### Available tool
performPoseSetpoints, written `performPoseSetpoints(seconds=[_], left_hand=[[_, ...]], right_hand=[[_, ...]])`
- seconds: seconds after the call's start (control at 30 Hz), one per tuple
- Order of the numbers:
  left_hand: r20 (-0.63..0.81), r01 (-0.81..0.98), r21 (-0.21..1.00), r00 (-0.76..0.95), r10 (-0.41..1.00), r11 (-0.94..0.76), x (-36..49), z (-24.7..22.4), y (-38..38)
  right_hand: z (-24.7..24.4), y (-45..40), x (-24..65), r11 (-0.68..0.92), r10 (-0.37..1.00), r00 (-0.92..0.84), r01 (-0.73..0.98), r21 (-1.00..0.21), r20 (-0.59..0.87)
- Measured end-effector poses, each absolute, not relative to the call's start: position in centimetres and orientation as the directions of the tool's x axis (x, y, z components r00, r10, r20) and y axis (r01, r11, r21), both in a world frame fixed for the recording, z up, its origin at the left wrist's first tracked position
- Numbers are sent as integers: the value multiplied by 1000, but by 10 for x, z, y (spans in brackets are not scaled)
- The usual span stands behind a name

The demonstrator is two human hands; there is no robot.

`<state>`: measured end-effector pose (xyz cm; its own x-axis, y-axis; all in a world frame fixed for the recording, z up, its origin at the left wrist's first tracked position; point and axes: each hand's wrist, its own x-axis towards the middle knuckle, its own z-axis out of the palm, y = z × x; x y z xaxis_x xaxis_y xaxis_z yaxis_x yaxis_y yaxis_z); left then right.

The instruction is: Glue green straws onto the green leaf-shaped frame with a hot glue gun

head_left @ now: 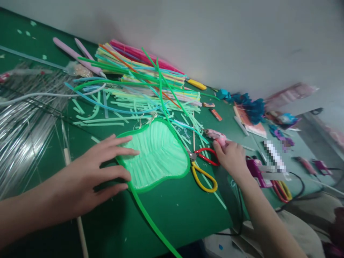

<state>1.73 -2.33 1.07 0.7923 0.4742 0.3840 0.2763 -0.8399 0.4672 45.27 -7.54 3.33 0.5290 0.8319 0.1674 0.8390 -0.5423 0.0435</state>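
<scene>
A light green leaf-shaped piece (158, 154) with a darker green rim and a long green stem lies on the green table (161, 218). My left hand (107, 166) has its fingers spread, the tips on the left side of the leaf. To the right, my right hand (231, 157) is closed around a pink tool (216, 136) with a metal tip. Between the leaf and my right hand lie scissors (204, 172) with one red and one yellow handle, their blades partly hidden by the leaf's edge.
Bundles of coloured fuzzy stems (145, 79) are piled behind the leaf. Thin clear wires (29, 118) spread at the left. A yellow cutter (196, 84) lies by the wall. Dark blue fuzzy pieces (251, 107) and a purple device (258, 172) with a cable are at the right.
</scene>
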Motion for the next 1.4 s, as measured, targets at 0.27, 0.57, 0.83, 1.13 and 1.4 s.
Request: performPoseSetpoints(seconds=[0.27,0.57,0.83,1.13,1.4], left_hand=[[454,220,418,790,412,-882,19,5,-21],[475,174,384,805,356,-907,23,14,-31],[473,188,398,796,377,-898,24,12,-30],[429,226,427,802,416,-876,24,14,-31],[397,291,484,767,503,-825,22,10,-36]], right_hand=[[80,-175,329,155,978,-201,887,-435,-62],[57,-187,293,260,901,-421,718,-646,-106],[67,-184,292,335,897,-441,728,-598,-34],[109,-120,331,692,711,-698,671,-266,88],[111,-71,337,813,559,-827,532,-236,62]])
